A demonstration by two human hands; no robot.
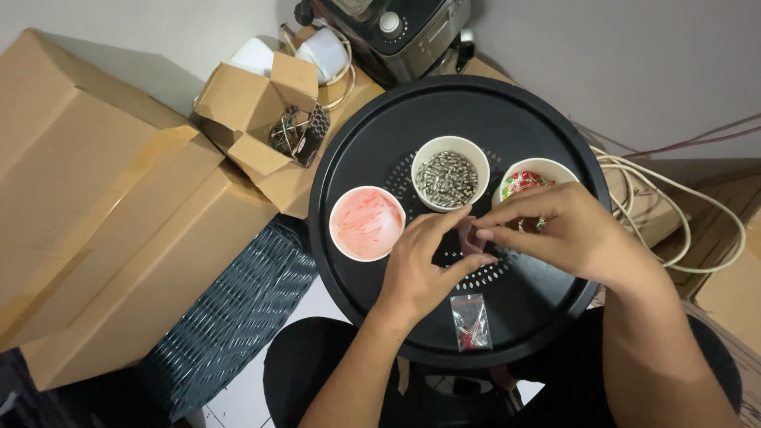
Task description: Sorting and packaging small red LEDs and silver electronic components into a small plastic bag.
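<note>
Both hands meet over the middle of a round black tray [372,150] that fills the centre of the frame. The left hand [420,265] comes up from the lower centre, thumb and forefinger pinching one edge of a small pinkish bag [469,236]. The right hand [555,230] reaches in from the lower right and pinches the bag's other edge with its fingertips; its remaining fingers are curled loosely. The bag sits between the two hands, just above the tray's perforated centre.

Three white cups stand on the tray above the hands: a left cup [367,223] with thin red pieces, a middle cup [449,173] full of small silver metal parts, and a right cup [533,179] with red and green bits, partly hidden by the right hand. A small clear packet [471,322] with red contents lies flat near the tray's lower rim.

In the upper left are cardboard boxes [103,206], one open box [265,119] holding wires. White cables [682,214] loop at the right edge.
</note>
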